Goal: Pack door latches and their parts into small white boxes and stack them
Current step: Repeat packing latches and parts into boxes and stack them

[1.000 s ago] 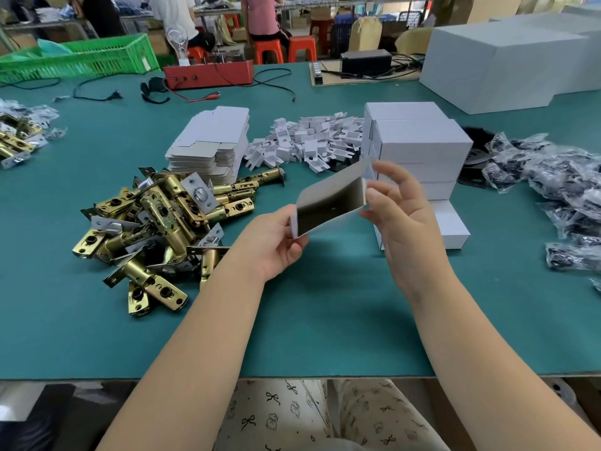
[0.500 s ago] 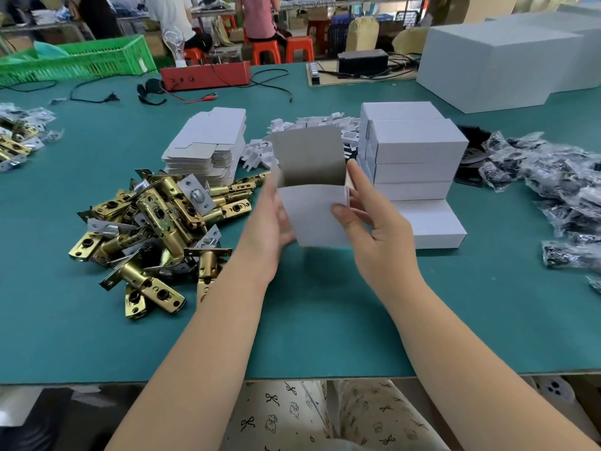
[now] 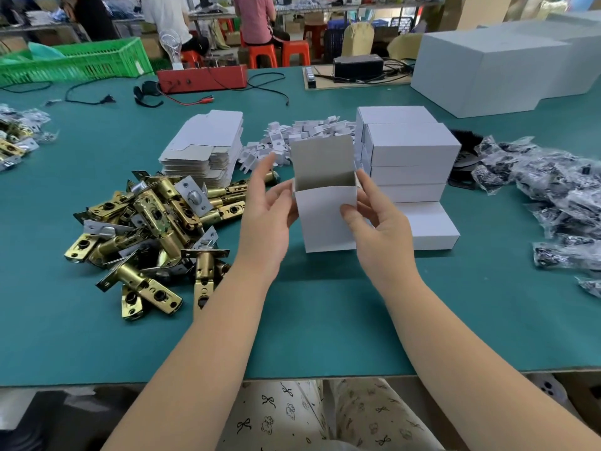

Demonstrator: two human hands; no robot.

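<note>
Head view, frame centre: small white box (image 3: 327,219), lid flap up, upright above green table (image 3: 292,336). Right hand (image 3: 379,229) pinches box's right side, thumb on front. Left hand (image 3: 270,216) fingers apart, touching left wall. Brass latches (image 3: 153,236) piled centre-left; closed box stack (image 3: 411,157) just behind, centre-right.

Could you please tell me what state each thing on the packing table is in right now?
small white box: erected, lid flap up, nothing visible inside
right hand: holding the box's right side
left hand: fingers straight, at the box's left side
flat box blanks: unfolded, stacked
closed white boxes: shut, stacked
door latches: loose pile, unpacked
</note>
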